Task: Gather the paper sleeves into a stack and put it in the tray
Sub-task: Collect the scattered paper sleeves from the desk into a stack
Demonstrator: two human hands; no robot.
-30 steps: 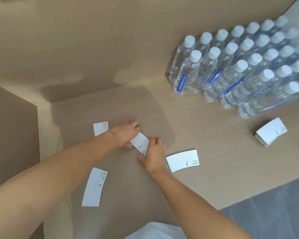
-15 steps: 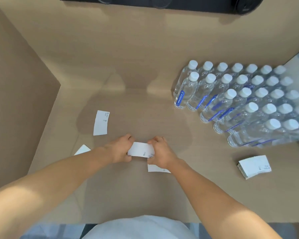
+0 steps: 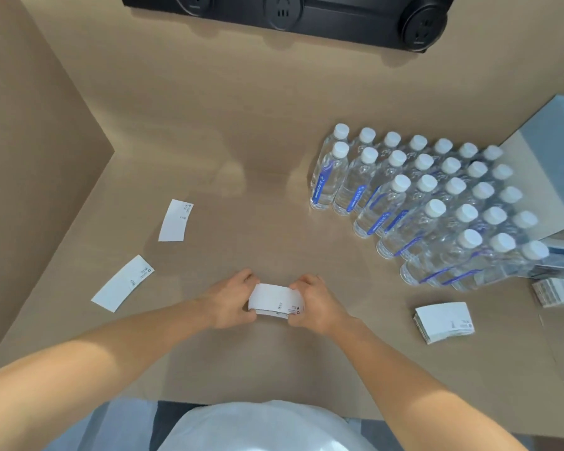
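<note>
A small stack of white paper sleeves (image 3: pixel 275 299) is held between my left hand (image 3: pixel 230 302) and my right hand (image 3: pixel 316 304), just above the table's middle. Each hand grips one short end of it. Two single sleeves lie flat on the left: one (image 3: pixel 175 220) farther back, one (image 3: pixel 122 283) nearer me. A thicker stack of sleeves (image 3: pixel 443 322) rests on the table to the right. Another pile of sleeves (image 3: pixel 559 291) sits at the right edge, partly cut off. I see no tray that I can tell for sure.
Several rows of clear water bottles (image 3: pixel 420 203) with white caps stand at the back right. A black socket strip (image 3: pixel 284 14) is mounted on the back wall. A side panel (image 3: pixel 30 157) closes the left. A pale box (image 3: pixel 554 135) stands at far right.
The view has tilted up. My hands have lifted the gathered sleeves and squared them between both hands; the sleeve that lay under my right hand is no longer on the table.
</note>
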